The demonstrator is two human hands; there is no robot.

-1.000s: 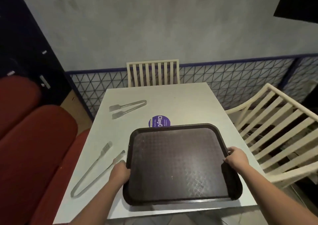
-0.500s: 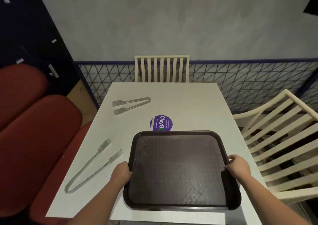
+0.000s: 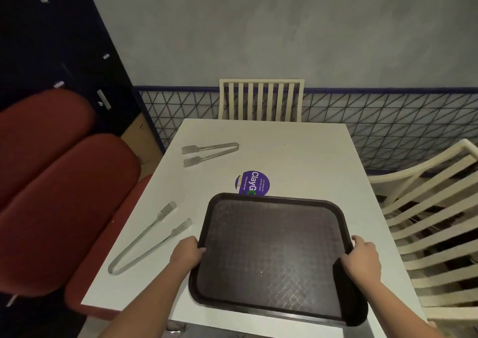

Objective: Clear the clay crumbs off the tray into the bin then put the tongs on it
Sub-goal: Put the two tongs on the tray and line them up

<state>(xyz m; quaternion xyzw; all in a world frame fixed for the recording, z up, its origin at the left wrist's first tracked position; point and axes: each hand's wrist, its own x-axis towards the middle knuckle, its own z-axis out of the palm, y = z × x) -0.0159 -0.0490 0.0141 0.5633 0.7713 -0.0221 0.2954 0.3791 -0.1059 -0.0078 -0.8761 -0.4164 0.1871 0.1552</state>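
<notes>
- My left hand [image 3: 186, 255] is curled closed over the left rim of the tray [image 3: 271, 249], thumb on top, bare forearm running down to the lower left.
- My right hand [image 3: 363, 260] clamps the right rim, fingers wrapped over the edge, forearm angled to the lower right.

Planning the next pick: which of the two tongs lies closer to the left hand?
The long tongs, just left of the left hand by the tray. The short tongs lie farther up the table.
</notes>
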